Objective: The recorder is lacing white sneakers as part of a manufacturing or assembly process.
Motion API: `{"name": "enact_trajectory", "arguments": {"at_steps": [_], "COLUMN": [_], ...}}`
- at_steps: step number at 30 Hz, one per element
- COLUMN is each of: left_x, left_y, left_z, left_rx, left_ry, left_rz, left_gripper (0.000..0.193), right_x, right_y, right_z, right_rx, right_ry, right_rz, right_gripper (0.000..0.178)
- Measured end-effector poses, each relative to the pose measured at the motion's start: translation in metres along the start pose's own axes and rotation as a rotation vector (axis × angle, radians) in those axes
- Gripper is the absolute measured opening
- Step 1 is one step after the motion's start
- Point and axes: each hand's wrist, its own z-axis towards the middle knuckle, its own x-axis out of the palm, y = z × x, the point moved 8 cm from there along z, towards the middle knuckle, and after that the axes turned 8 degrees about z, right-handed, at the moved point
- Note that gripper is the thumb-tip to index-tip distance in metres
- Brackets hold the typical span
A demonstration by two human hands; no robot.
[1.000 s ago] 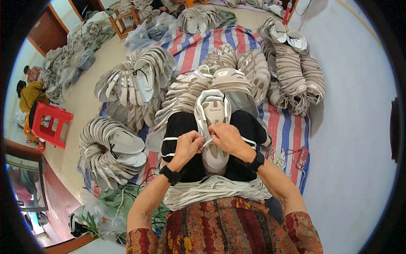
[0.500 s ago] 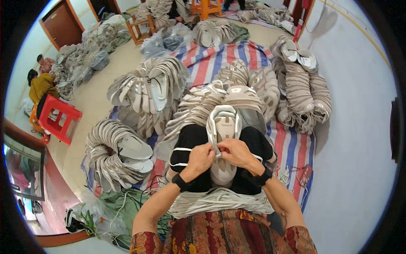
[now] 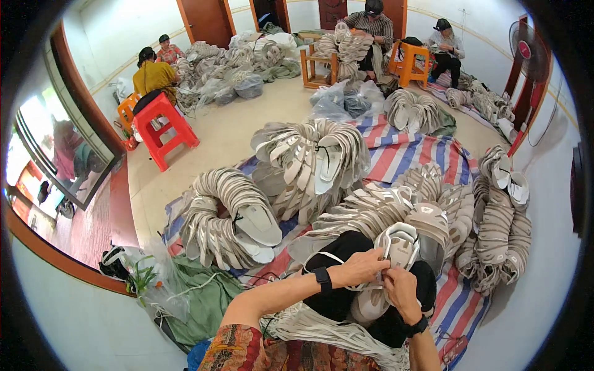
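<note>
Shoe upper (image 3: pixel 396 247), pale with a white rim, rests on the person's black-clad lap at about five o'clock; left hand (image 3: pixel 362 269) and right hand (image 3: pixel 399 294) both pinch closed on its near edge, seemingly threading or fitting it, which likely calls for a steady pull. At nine o'clock lies a bundled ring of uppers (image 3: pixel 226 216); toward twelve, clear plastic bags (image 3: pixel 346 102).
</note>
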Motion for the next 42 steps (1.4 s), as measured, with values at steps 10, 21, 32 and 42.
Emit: {"name": "enact_trajectory", "arguments": {"at_steps": [10,21,32,42], "left_x": [0.012,0.028,0.014,0.015], "left_y": [-0.002,0.006,-0.003,-0.028], "left_z": [0.003,-0.009,-0.008,-0.04], "left_rx": [0.169,-0.028,0.05,0.2], "left_ry": [0.062,0.122,0.213,0.372], "left_rz": [-0.184,-0.223,-0.205,0.197], "left_gripper": [0.028,0.031,0.01,0.021], "right_x": [0.003,-0.046,-0.191,-0.035], "right_y": [-0.003,0.001,-0.194,-0.013], "right_z": [0.001,-0.006,-0.098,-0.032], "right_rx": [0.02,-0.359,0.37,-0.197], "right_ry": [0.029,-0.181,-0.464,-0.164], "right_rz": [-0.12,-0.564,-0.555,-0.295], "right_gripper": [0.012,0.011,0.017,0.01]}}
